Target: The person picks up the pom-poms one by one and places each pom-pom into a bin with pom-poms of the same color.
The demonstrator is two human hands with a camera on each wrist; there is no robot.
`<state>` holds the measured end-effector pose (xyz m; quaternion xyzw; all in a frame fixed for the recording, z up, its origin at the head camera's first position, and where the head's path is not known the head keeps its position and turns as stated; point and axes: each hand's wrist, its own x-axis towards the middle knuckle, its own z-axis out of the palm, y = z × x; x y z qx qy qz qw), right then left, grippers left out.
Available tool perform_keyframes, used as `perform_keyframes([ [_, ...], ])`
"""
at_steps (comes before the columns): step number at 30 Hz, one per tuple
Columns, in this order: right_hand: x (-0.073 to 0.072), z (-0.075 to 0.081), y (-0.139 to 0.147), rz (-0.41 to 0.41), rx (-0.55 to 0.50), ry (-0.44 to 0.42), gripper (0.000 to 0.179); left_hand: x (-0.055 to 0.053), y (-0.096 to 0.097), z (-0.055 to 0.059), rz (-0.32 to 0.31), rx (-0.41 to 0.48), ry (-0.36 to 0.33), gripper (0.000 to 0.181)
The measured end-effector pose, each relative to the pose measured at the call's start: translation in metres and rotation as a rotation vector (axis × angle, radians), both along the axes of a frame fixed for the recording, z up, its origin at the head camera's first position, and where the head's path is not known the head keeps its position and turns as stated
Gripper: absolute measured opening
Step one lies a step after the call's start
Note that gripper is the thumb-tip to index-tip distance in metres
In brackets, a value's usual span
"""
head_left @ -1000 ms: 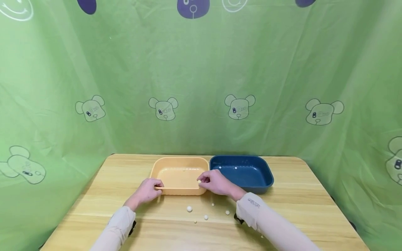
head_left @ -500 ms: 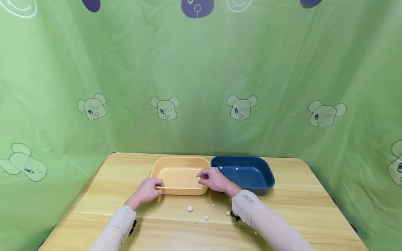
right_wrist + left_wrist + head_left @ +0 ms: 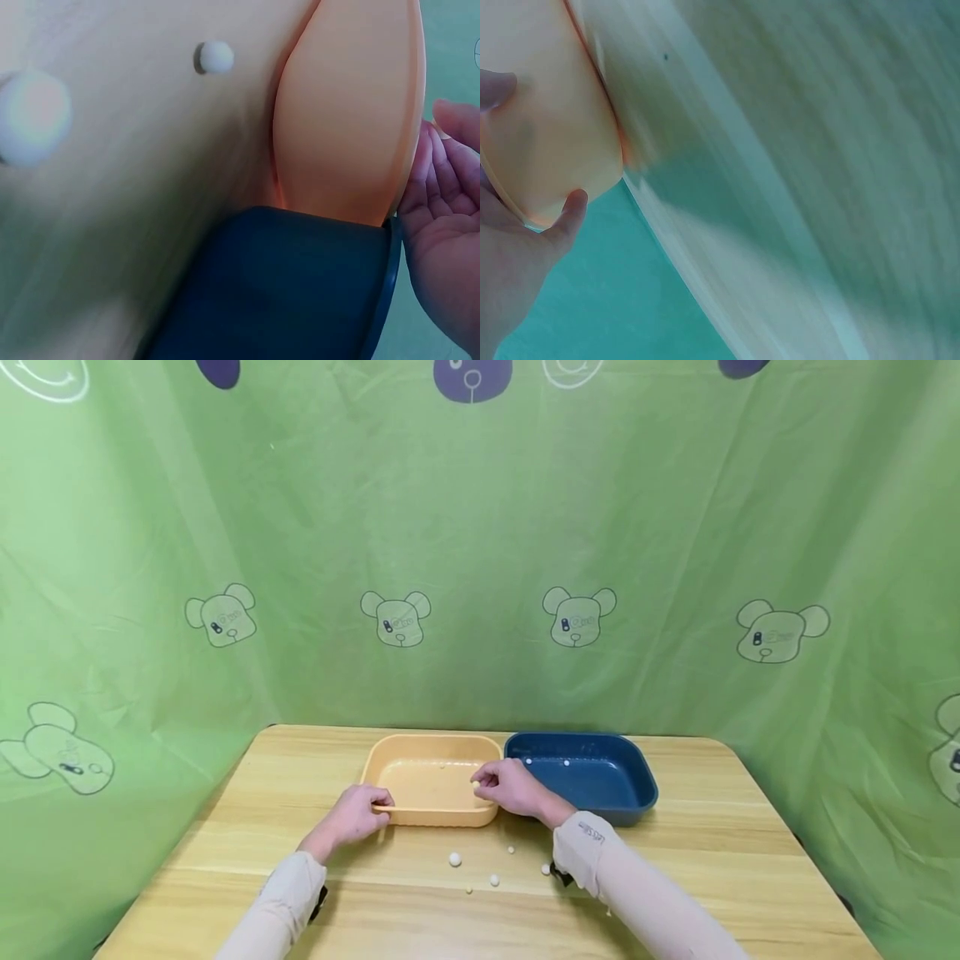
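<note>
My left hand (image 3: 352, 814) grips the near left rim of a peach-orange plastic basin (image 3: 442, 817); in the left wrist view its thumb (image 3: 571, 214) lies against the outer wall. Over the right side of that basin, my right hand (image 3: 513, 787) pinches a small pale yellow ball (image 3: 476, 785) between thumb and fingertips. The right wrist view shows this hand (image 3: 450, 217) just past the rims, with the ball mostly hidden. Touching or nearly touching the orange basin on its right stands a dark blue basin (image 3: 592, 781). Two small white balls, including one (image 3: 566, 763), lie inside the blue one.
Several small balls lie on the wooden table (image 3: 262, 793) in front of the basins, among them a larger white ball (image 3: 455, 860) and a tiny yellowish ball (image 3: 469, 890). One white ball (image 3: 546, 869) is beside the right sleeve. A green curtain (image 3: 480, 685) hangs behind.
My right hand, still pinching the ball, has risen or moved back slightly over the orange basin, and the right forearm has shifted left. The left hand keeps its hold on the rim.
</note>
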<state>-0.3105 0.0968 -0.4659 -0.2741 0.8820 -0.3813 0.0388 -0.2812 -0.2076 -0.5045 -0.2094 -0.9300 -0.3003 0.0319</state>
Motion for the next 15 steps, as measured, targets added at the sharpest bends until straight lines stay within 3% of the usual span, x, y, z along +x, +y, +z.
perform_keyframes([
  [15,-0.019,0.0,-0.002,-0.025,0.004,0.017,0.018,-0.002,-0.001,-0.001,-0.005,-0.015,0.019,0.015],
])
